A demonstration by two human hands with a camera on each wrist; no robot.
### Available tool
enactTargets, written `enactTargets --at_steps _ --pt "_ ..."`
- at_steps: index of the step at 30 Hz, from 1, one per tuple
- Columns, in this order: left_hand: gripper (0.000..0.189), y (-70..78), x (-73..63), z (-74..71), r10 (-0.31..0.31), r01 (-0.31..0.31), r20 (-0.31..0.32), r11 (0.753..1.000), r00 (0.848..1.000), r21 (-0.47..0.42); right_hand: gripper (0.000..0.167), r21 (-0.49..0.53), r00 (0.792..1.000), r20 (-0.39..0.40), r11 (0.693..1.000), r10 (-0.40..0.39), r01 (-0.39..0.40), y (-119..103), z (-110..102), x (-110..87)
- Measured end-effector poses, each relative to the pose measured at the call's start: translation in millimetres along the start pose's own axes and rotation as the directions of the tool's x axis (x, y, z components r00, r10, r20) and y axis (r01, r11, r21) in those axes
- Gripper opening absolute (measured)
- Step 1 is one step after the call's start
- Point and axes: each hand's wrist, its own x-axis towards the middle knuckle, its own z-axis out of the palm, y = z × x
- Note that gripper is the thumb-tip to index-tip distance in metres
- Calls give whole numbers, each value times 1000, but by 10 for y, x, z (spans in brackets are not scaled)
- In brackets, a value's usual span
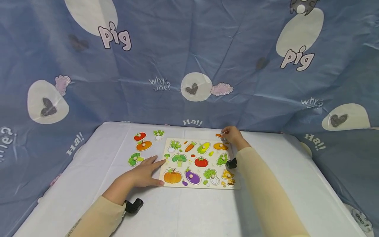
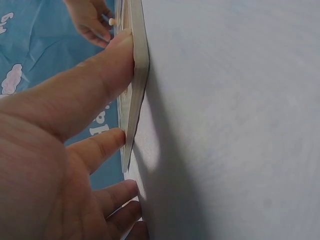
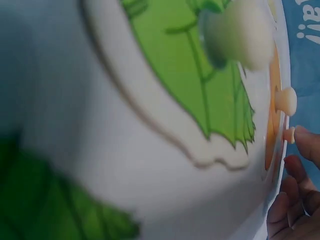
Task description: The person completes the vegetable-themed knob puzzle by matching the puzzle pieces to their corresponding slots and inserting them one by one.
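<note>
A wooden vegetable puzzle board (image 1: pixel 183 168) lies on the white table. My left hand (image 1: pixel 147 172) has its fingers spread against the board's left edge; the left wrist view shows its thumb (image 2: pixel 107 65) on the rim. Beyond the board's far right corner, my right hand (image 1: pixel 233 135) pinches a small knob (image 3: pixel 289 135) on an orange carrot piece (image 1: pixel 219 135), mostly covered by the fingers. Knobbed pieces sit in the board, among them an eggplant (image 1: pixel 192 176), a mushroom (image 1: pixel 228 176) and a leafy cabbage (image 1: pixel 212 176). Printed tomato and broccoli pictures show without knobs.
Left of the board lie a loose tomato piece (image 1: pixel 139 136), a pumpkin piece (image 1: pixel 144 145), a broccoli piece (image 1: pixel 135 159) and a white radish piece (image 1: pixel 158 134). A blue patterned curtain (image 1: pixel 189 59) hangs behind the table's far edge.
</note>
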Motion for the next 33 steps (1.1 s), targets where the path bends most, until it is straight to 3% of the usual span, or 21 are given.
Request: enactTargets --at_steps 7,23,33 --pt "93 -5 32 -11 -3 3 0 1000 1000 2 25 -8 1000 1 1000 7 -7 -43 45 10" --pt "93 10 24 4 -19 19 3 1000 1000 -6 9 -16 998 37 999 42 -41 -28 91 36" --pt "93 -12 21 7 -13 13 -3 1000 1000 -3 11 -13 998 40 999 44 -44 -13 90 53"
